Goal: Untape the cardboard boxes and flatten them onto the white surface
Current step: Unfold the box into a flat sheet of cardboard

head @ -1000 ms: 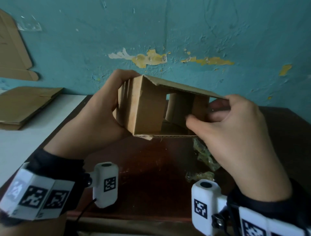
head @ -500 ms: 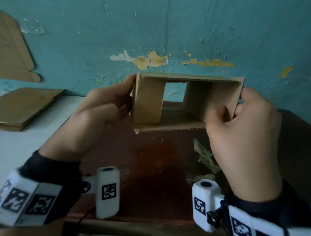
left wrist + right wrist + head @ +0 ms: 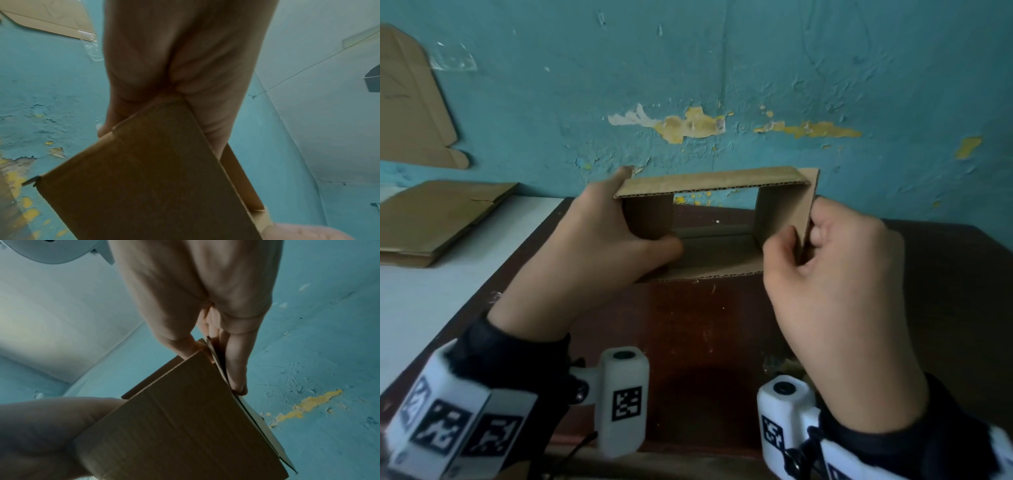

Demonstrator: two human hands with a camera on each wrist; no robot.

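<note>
Left hand: your left hand is wrapped round the left end of the brown corrugated cardboard box, thumb tucked inside against the bottom panel, fingers curled round the back of the left wall. In the left wrist view the same hand clamps the box's corner right in the crook of the palm.

Right hand: your right hand pinches the right wall of the box, thumb on the inside face, fingers folded behind the outer face. The right wrist view shows your fingers lying along the outside of that panel and the thumb on the other side, so it's a proper grip, not just a touch.

Box: it's up in the air between both hands, open at front and back so you look straight through it like a tube, top panel roughly level. It hangs over the dark reddish-brown wooden table, close to the wall, not touching the table as far as I can tell.

White surface: the white tabletop sits to your left, butted against the wooden table.

Flat stack: flattened brown cardboard pieces lie on the far part of that white top.

Wall: peeling teal painted wall behind, with another brown cardboard sheet up against it at far left.
</note>
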